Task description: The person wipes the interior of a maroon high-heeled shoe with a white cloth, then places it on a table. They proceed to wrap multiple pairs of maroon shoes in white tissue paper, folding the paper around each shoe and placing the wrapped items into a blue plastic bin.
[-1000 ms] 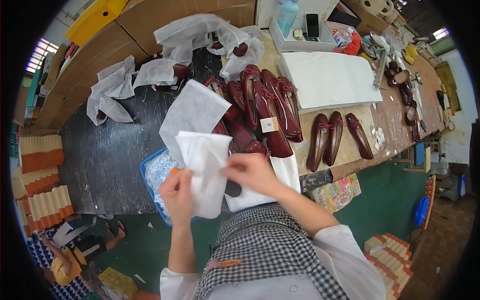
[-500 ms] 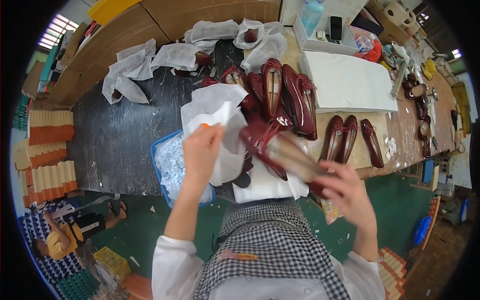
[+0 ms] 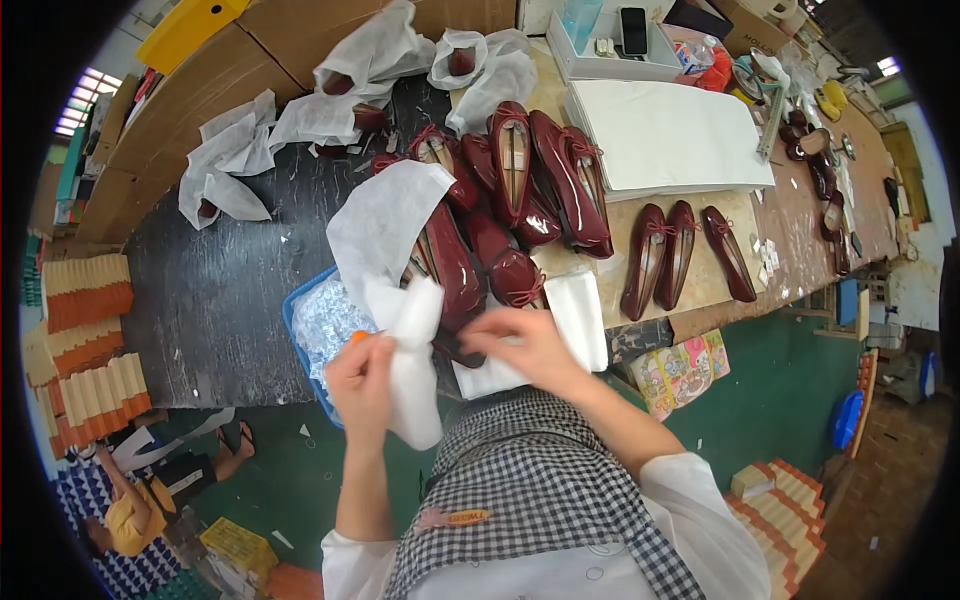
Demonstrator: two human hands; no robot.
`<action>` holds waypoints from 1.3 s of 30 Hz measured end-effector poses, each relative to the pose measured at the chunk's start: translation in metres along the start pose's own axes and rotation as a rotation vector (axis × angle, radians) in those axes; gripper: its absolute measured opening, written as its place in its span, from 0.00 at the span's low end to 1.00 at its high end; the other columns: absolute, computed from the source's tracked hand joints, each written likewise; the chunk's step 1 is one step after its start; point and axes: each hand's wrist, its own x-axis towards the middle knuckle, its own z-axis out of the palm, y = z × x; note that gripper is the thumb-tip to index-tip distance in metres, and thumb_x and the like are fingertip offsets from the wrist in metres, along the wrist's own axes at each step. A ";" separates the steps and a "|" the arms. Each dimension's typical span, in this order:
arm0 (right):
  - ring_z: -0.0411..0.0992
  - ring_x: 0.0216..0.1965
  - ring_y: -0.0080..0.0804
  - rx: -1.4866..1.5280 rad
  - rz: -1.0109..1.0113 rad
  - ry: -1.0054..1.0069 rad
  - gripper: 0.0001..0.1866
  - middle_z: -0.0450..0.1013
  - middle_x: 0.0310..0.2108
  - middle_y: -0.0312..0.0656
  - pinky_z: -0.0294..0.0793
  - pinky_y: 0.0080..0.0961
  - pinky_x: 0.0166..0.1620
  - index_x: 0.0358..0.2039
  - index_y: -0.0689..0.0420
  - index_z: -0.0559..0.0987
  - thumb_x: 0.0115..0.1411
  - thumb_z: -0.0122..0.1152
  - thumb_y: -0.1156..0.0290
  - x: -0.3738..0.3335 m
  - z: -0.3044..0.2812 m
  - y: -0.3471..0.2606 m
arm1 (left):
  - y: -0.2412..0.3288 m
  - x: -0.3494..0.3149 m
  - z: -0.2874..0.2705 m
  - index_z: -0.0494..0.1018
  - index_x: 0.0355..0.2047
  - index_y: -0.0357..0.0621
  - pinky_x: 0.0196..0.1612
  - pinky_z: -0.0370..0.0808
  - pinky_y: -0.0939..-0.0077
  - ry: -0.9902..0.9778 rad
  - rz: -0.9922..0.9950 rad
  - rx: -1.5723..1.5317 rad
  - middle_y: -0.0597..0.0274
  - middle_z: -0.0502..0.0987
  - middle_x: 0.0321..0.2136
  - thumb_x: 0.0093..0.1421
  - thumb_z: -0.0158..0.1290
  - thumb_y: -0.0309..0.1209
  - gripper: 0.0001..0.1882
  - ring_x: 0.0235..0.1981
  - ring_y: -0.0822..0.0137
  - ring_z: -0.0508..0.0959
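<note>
white sheet [image 3: 412,388] pinched in the left hand [image 3: 362,380]

Bright light, glare on burgundy shoes [image 3: 556,180], bowed edges, black corners

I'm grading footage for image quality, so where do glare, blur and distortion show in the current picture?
In the head view, bright glare streaks the glossy dark red shoes; in the head view, the right hand looks slightly soft; in the head view, the table bows and the corners go black.
</note>
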 end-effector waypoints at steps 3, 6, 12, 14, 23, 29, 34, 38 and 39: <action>0.74 0.42 0.38 -0.560 -0.049 0.347 0.11 0.74 0.42 0.47 0.71 0.28 0.47 0.37 0.60 0.78 0.51 0.63 0.75 -0.045 -0.062 0.079 | -0.003 0.006 -0.033 0.77 0.30 0.30 0.21 0.56 0.82 0.045 -0.045 0.009 0.68 0.65 0.15 0.53 0.55 0.21 0.05 0.18 0.80 0.61; 0.69 0.49 0.47 -0.711 -0.053 0.319 0.17 0.65 0.53 0.53 0.68 0.31 0.50 0.41 0.57 0.76 0.48 0.65 0.75 -0.050 -0.048 0.144 | 0.001 0.010 -0.009 0.77 0.31 0.32 0.21 0.56 0.82 -0.064 0.005 0.104 0.68 0.65 0.15 0.52 0.56 0.21 0.06 0.18 0.80 0.61; 0.69 0.45 0.38 -0.565 -0.051 0.361 0.13 0.69 0.48 0.49 0.69 0.27 0.45 0.39 0.59 0.77 0.51 0.63 0.73 -0.040 -0.012 0.076 | -0.017 -0.003 0.028 0.78 0.33 0.35 0.23 0.61 0.81 -0.088 -0.067 -0.017 0.65 0.69 0.16 0.53 0.56 0.23 0.07 0.19 0.77 0.65; 0.73 0.40 0.33 -0.118 0.183 0.023 0.10 0.75 0.39 0.46 0.70 0.27 0.43 0.38 0.58 0.78 0.54 0.60 0.73 -0.035 0.008 0.041 | -0.019 -0.020 0.047 0.77 0.29 0.33 0.24 0.62 0.81 -0.200 -0.134 -0.119 0.64 0.71 0.18 0.55 0.54 0.24 0.06 0.21 0.76 0.67; 0.65 0.52 0.50 -0.749 0.001 0.401 0.25 0.65 0.52 0.53 0.66 0.37 0.53 0.47 0.58 0.72 0.47 0.65 0.72 -0.057 -0.052 0.122 | -0.024 0.001 -0.006 0.76 0.27 0.31 0.22 0.56 0.81 0.047 -0.132 -0.022 0.68 0.66 0.16 0.53 0.56 0.22 0.04 0.19 0.80 0.62; 0.63 0.51 0.47 -0.747 -0.103 0.527 0.25 0.67 0.49 0.51 0.64 0.36 0.52 0.48 0.60 0.69 0.48 0.64 0.73 -0.039 -0.020 0.102 | -0.028 -0.002 0.010 0.78 0.29 0.32 0.21 0.57 0.82 -0.003 -0.183 -0.057 0.69 0.66 0.16 0.52 0.58 0.23 0.05 0.19 0.81 0.62; 0.71 0.28 0.22 -0.114 0.108 0.020 0.10 0.73 0.25 0.37 0.69 0.20 0.34 0.31 0.63 0.76 0.53 0.64 0.70 -0.017 0.033 0.014 | -0.021 -0.015 0.033 0.77 0.28 0.32 0.23 0.60 0.84 -0.127 -0.271 -0.186 0.70 0.68 0.17 0.56 0.55 0.26 0.07 0.21 0.82 0.64; 0.71 0.28 0.24 -0.070 0.033 0.106 0.07 0.74 0.24 0.38 0.69 0.20 0.34 0.32 0.63 0.78 0.55 0.60 0.73 -0.021 0.022 0.027 | -0.024 -0.013 0.026 0.75 0.25 0.32 0.23 0.60 0.85 -0.072 -0.322 -0.270 0.71 0.70 0.17 0.58 0.53 0.26 0.09 0.21 0.83 0.64; 0.71 0.28 0.25 -0.124 -0.024 0.149 0.06 0.75 0.25 0.39 0.70 0.21 0.34 0.32 0.63 0.79 0.55 0.59 0.74 -0.027 0.012 0.034 | -0.031 -0.014 0.018 0.75 0.25 0.32 0.23 0.60 0.85 -0.034 -0.351 -0.274 0.71 0.70 0.17 0.58 0.52 0.25 0.09 0.21 0.83 0.64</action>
